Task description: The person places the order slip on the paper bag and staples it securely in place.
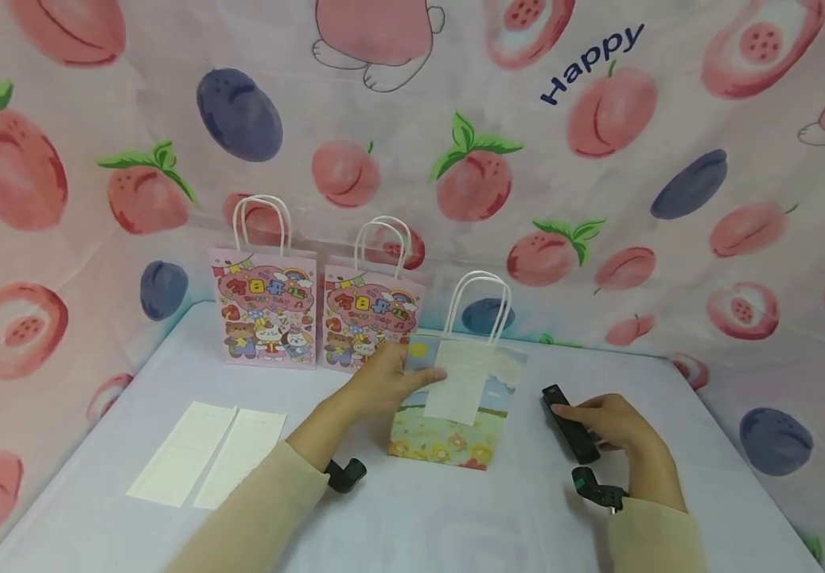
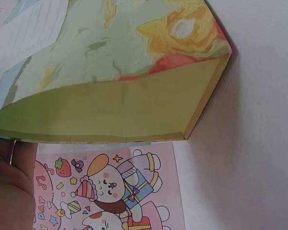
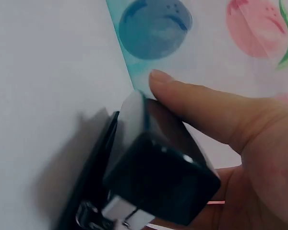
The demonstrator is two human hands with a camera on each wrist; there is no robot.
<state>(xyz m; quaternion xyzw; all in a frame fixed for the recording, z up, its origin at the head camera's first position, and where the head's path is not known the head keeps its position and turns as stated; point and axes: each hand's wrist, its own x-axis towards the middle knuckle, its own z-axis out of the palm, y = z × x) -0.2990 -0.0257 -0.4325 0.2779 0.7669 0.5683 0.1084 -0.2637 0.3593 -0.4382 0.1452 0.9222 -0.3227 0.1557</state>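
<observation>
1 bag of 3 is seemingly progressing: left hand (image 1: 378, 385) is pinching the central flowered bag (image 1: 448, 440), paper slip (image 1: 459, 382) lying on front, right hand (image 1: 618, 422) gripping stapler (image 1: 575, 434) at its 3 o'clock, 2 pink bags (image 1: 263, 306) standing slipless at 10, 2 loose slips (image 1: 183, 450) lying at 9.

Your left hand (image 2: 12, 187), at lower left, has fingers behind the flower-printed bag (image 2: 105, 52), whose yellow-green base (image 2: 129, 108) faces the camera and whose front bears lined paper (image 2: 31, 36), with a pink cartoon bag (image 2: 156, 206) below.
</observation>
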